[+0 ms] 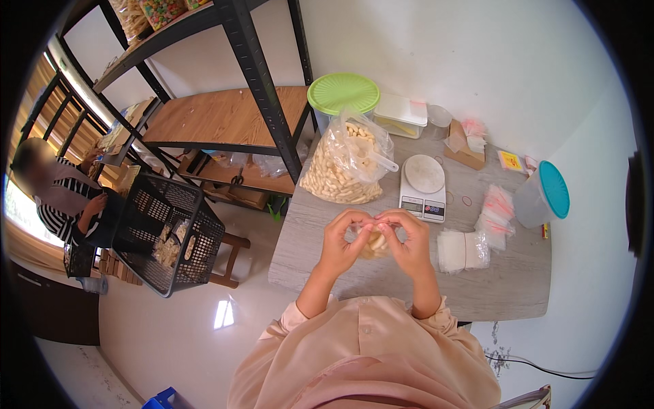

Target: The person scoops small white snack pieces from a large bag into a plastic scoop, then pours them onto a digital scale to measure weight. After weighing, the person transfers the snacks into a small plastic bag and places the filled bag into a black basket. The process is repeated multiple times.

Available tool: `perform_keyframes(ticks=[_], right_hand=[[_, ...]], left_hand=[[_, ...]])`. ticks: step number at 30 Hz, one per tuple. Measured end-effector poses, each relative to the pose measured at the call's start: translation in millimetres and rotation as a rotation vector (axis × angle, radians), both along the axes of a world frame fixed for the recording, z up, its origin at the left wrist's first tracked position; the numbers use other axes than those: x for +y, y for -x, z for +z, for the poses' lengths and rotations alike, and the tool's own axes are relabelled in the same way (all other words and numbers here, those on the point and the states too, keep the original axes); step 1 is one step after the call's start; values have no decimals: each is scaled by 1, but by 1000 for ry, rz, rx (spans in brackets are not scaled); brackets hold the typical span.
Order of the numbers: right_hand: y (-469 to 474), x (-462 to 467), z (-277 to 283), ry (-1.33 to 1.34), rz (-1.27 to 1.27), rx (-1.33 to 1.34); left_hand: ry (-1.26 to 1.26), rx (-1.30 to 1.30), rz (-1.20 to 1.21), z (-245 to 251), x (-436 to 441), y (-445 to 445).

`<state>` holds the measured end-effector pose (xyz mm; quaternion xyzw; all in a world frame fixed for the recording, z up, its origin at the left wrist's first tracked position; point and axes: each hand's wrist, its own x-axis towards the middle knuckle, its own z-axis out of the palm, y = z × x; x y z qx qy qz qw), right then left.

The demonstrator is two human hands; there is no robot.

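Observation:
Both hands pinch the top edge of a small clear plastic bag point(374, 246) holding pale, finger-shaped snack pieces. My left hand point(345, 240) grips its left side and my right hand point(407, 239) its right, thumbs close together. Just beyond them a white digital kitchen scale point(423, 185) with a round plate stands on the wood-look table point(347, 281). A large open clear bag of similar pale snacks point(341, 176) stands to its left, with a white plastic scoop point(378, 158) in its mouth. Right of my hands lie a banded stack of clear bags point(462, 251) and red-edged zip bags point(495, 210).
A green-lidded tub point(343, 94), a white-lidded box point(401, 115), a small carton point(464, 148) and a teal-lidded container point(541, 194) line the table's back and right. At left are a black metal shelf point(255, 76), a black plastic crate point(168, 235) with packs, and a seated person point(71, 199).

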<state>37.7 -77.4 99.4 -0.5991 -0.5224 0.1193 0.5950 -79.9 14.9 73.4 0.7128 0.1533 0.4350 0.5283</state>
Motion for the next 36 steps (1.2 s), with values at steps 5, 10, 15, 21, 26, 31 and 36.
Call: perform_keyframes(ticks=[5, 10, 15, 21, 26, 31, 36], right_hand=[[0, 2, 2, 13, -3, -40], [-1, 1, 3, 48, 5, -65], [-11, -2, 3, 61, -34, 23], [-20, -6, -3, 64, -24, 122], [-33, -7, -13, 184, -67, 484], [-31, -3, -28, 21, -174, 440], [-20, -10, -35, 239, -68, 398]], left_hand=[[6, 21, 11, -2, 3, -2], [-28, 56, 13, -1, 4, -2], [-70, 58, 56, 0, 15, 2], [61, 50, -29, -4, 26, 8], [509, -39, -206, -8, 11, 1], [587, 236, -376, -23, -4, -7], [589, 44, -313, -34, -8, -18]])
